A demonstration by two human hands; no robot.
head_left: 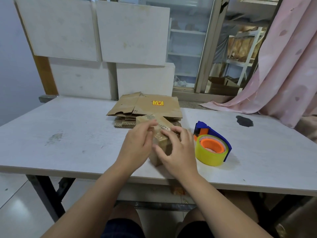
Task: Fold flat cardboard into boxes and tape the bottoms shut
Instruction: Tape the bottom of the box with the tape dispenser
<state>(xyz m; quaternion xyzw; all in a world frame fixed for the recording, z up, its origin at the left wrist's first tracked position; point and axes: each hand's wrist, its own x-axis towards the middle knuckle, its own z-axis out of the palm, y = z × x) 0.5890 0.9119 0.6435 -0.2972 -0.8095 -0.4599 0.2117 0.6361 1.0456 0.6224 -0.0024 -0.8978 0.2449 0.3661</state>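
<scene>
Near front edge of tabletop [68, 134], open room left, tape [211, 152] just right: box [163, 146] pressed under loosely spread left hand [137, 145] and right hand [178, 153].

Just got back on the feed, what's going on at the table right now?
A person has both hands on a small cardboard box standing on the white table. The left hand presses on the shiny clear tape across its upper face, and the right hand rests over the near end. The tape dispenser with its yellow roll lies untouched to the right. A stack of flat cardboard waits just behind the box.
</scene>
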